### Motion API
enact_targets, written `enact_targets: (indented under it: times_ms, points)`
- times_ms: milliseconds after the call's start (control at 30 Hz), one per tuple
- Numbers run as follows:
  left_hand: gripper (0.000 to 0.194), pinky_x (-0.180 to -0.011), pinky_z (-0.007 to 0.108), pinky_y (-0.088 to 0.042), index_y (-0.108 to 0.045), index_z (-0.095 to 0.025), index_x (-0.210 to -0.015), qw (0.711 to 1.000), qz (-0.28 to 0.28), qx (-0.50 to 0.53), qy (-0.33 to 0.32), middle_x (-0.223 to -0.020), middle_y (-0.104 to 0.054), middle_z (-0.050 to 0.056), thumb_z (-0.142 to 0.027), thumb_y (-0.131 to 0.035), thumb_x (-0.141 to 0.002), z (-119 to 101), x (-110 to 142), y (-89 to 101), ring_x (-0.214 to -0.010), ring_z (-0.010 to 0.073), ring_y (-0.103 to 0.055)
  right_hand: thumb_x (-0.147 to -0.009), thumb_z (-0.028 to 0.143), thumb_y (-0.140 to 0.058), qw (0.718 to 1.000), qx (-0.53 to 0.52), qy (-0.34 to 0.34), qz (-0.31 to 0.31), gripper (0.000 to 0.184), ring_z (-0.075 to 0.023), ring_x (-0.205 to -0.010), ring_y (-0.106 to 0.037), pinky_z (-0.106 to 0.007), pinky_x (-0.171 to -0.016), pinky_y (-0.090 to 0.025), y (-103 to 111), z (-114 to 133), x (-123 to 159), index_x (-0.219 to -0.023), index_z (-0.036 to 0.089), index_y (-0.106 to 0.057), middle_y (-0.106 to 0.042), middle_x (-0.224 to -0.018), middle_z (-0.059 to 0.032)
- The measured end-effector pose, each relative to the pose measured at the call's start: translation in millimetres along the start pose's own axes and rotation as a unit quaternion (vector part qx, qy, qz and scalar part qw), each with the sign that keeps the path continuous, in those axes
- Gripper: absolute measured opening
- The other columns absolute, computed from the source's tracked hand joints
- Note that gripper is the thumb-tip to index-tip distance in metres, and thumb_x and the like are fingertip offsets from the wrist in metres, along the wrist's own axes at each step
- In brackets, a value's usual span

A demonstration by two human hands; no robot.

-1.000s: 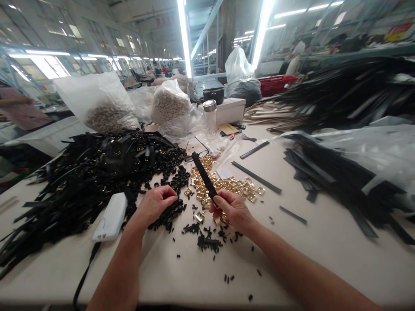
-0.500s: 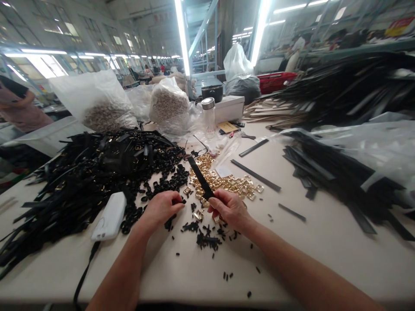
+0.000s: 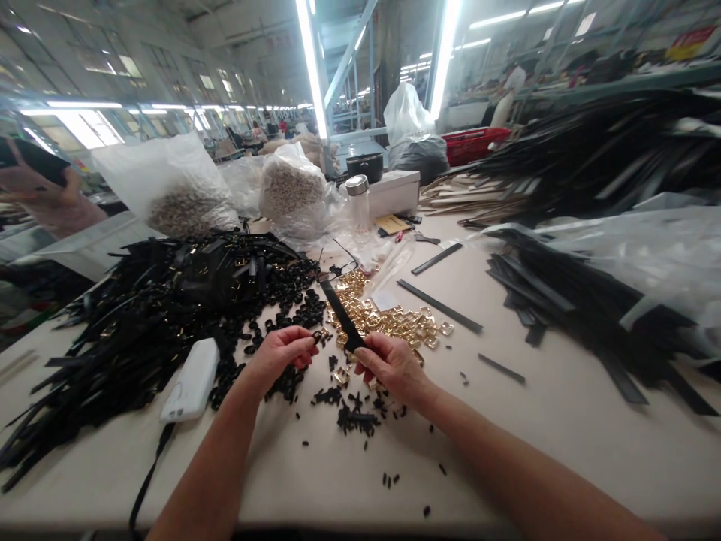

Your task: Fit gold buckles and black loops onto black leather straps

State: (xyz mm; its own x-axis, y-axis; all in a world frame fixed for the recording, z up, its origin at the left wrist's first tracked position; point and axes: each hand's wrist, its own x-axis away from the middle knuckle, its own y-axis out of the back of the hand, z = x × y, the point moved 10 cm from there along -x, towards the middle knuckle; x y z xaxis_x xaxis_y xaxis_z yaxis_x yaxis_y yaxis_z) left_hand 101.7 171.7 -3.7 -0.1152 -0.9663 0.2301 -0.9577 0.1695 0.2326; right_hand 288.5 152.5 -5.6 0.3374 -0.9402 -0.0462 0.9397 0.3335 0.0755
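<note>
The grip of the right hand (image 3: 394, 366) was closed, thumb over fingers, on the near end of a black strap (image 3: 339, 309), and from there the strap's long axis ran off toward eleven o'clock, its free end pointing away from the person. The left hand (image 3: 282, 353) was closed too, its fingertips pinching a small dark loop (image 3: 316, 337) at roughly ten o'clock from the right grip. A gap showed between loop and strap; the loop's exact tilt was too small to make out from where I stood. Of the two hands, the left was the nearer to the strap's free end, which lay around twelve o'clock from the loop, while the held end sat toward four. Gold buckles (image 3: 405, 324) were spread at about one o'clock from the right hand, and black offcuts (image 3: 357, 419) lay at seven, on the pale desk (image 3: 315, 488).
</note>
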Motion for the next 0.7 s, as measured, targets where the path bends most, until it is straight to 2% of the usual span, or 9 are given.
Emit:
enact_targets:
  times_ms: [200,300,433,533,700]
  points:
    - [0.022,-0.051,0.023,-0.040,-0.068,-0.018,-0.075,0.990,-0.004,-0.143,-0.014,-0.064,-0.064,0.000,-0.039,-0.071,-0.068,0.1,-0.5,8.0,-0.054,0.0134,-0.055,-0.087,0.038,-0.057,0.999,0.041,0.017,-0.012,0.023,-0.0099,-0.049,-0.062,-0.019,-0.043,-0.047,4.4,-1.1,-1.1,-0.076,0.018,-0.055,-0.068,-0.067,-0.0010]
    - [0.018,-0.054,0.024,-0.039,-0.069,-0.019,-0.071,0.970,-0.022,-0.237,-0.039,-0.061,-0.063,-0.001,-0.037,-0.066,-0.073,-11.6,5.7,20.8,-0.055,0.0140,-0.053,-0.088,0.036,-0.056,0.998,0.060,0.021,-0.022,0.021,-0.0094,-0.046,-0.061,-0.019,-0.042,-0.045,9.4,-2.4,-1.7,-0.076,0.019,-0.054,-0.068,-0.066,-0.0005]
    - [0.013,-0.054,0.025,-0.037,-0.071,-0.022,-0.067,0.938,0.003,-0.341,-0.063,-0.058,-0.063,-0.002,-0.032,-0.065,-0.073,-22.2,22.8,29.1,-0.054,0.0147,-0.052,-0.089,0.034,-0.056,0.995,0.088,0.029,-0.026,0.019,-0.0106,-0.048,-0.063,-0.021,-0.045,-0.048,13.0,-2.6,-2.6,-0.078,0.019,-0.057,-0.068,-0.067,-0.0003]
    - [0.010,-0.057,0.026,-0.039,-0.073,-0.024,-0.068,0.921,0.003,-0.383,-0.072,-0.063,-0.067,-0.001,-0.030,-0.066,-0.073,-19.2,35.3,30.8,-0.056,0.0161,-0.056,-0.090,0.034,-0.055,0.993,0.113,0.037,-0.024,0.019,-0.0114,-0.049,-0.064,-0.022,-0.046,-0.048,12.2,-2.3,-3.1,-0.078,0.019,-0.057,-0.069,-0.067,-0.0003]
    - [0.012,-0.070,0.029,-0.045,-0.071,-0.023,-0.080,0.906,-0.046,-0.406,-0.112,-0.082,-0.070,0.003,-0.032,-0.063,-0.077,-10.2,46.5,32.0,-0.074,0.0198,-0.063,-0.089,0.032,-0.055,0.987,0.148,0.055,-0.007,0.019,-0.0120,-0.050,-0.065,-0.022,-0.048,-0.049,7.9,1.8,-3.2,-0.075,0.019,-0.054,-0.069,-0.067,-0.0004]
